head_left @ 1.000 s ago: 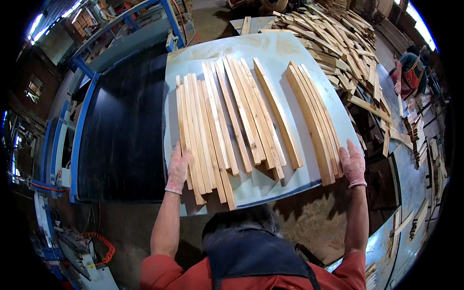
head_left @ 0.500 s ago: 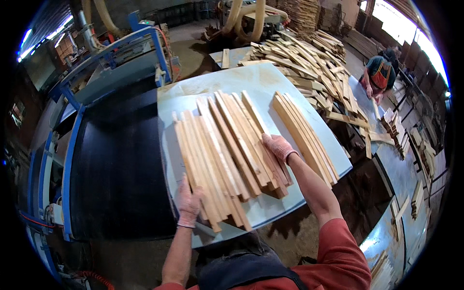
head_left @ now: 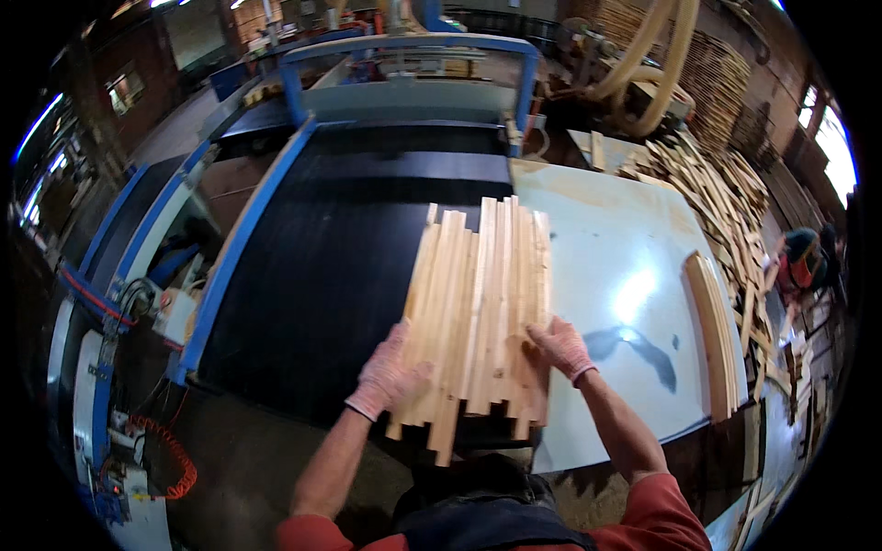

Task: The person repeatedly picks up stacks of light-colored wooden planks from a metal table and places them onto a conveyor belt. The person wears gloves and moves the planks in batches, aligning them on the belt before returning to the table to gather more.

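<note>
A row of light wooden strips [head_left: 479, 317], side by side with uneven ends, is squeezed between my two gloved hands. My left hand [head_left: 390, 375] presses on the left edge of the row, and my right hand [head_left: 561, 348] grips the right edge. The strips lie mostly over the black conveyor belt [head_left: 317, 266], with their right side by the pale blue-white tabletop [head_left: 606, 225]. Whether they rest on the belt or hang just above it, I cannot tell. The undersides of the strips and some of my fingertips are hidden.
A smaller stack of strips [head_left: 713, 335] lies on the tabletop's right side. Blue machine framing [head_left: 409, 42] spans the belt's far end, and a blue rail [head_left: 253, 239] borders its left. A heap of loose wood [head_left: 712, 197] and a person [head_left: 802, 266] are at the right.
The strips have moved left from the tabletop to over the belt, pressed closer together between my hands. The view has turned left. The smaller stack stays on the tabletop.
</note>
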The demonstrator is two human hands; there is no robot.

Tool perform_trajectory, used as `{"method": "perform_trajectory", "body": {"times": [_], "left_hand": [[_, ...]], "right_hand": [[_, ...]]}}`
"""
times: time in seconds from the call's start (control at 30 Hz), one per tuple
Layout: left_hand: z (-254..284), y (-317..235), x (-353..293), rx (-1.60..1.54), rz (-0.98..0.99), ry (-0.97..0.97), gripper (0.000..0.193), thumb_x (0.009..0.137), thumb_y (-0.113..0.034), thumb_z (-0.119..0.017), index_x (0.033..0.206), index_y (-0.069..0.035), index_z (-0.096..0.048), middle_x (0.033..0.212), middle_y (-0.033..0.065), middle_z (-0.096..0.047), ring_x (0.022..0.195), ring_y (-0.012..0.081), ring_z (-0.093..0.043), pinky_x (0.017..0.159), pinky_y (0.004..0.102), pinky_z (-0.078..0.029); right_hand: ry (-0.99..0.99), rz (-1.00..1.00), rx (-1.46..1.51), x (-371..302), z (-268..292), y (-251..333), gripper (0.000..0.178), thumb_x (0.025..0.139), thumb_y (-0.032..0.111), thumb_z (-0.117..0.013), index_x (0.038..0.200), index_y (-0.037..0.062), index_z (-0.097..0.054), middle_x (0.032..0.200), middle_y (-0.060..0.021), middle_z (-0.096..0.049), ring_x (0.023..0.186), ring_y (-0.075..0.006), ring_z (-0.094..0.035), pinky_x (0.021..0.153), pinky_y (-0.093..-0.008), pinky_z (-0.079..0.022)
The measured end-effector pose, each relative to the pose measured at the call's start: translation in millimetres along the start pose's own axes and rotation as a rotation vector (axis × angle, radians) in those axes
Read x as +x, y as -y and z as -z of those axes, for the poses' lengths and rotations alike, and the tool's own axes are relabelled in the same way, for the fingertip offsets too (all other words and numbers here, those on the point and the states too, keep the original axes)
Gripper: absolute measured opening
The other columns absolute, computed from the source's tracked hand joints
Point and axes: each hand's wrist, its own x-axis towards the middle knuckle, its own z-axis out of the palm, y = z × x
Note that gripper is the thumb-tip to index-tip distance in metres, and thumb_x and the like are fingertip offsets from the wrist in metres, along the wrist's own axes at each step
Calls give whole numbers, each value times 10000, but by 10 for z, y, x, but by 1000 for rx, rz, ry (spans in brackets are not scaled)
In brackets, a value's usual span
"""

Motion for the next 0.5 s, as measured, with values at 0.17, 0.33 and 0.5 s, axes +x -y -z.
{"method": "perform_trajectory", "body": {"times": [0.17, 0.33, 0.5], "left_hand": [[1251, 1018, -213, 691, 311, -115, 1001, 999, -668, -580, 1702, -8, -311, 1738, 311, -315, 1614, 472, -292, 1345, 570, -143], [1734, 1353, -365, 672, 489, -120, 1023, 1021, -717, -511, 1690, 32, -316, 1763, 286, -287, 1664, 433, -191, 1362, 556, -55], [1656, 1238, -228, 707, 487, -135, 988, 998, -655, -563, 1701, -6, -316, 1776, 242, -293, 1669, 411, -199, 1364, 542, -64]], "right_hand": [[107, 151, 336, 315, -1441, 1438, 738, 922, 589, -764, 1181, -95, -667, 1080, -317, -761, 1028, -435, -762, 920, -490, -590], [321, 216, 448, 372, -2338, 2880, 722, 962, 526, -747, 1321, -72, -562, 1137, -297, -751, 1127, -405, -740, 998, -459, -562], [525, 238, 931, 660, -3370, 3484, 706, 1041, 415, -692, 1501, -57, -440, 1328, -304, -688, 1250, -361, -679, 1055, -430, -526]]}}
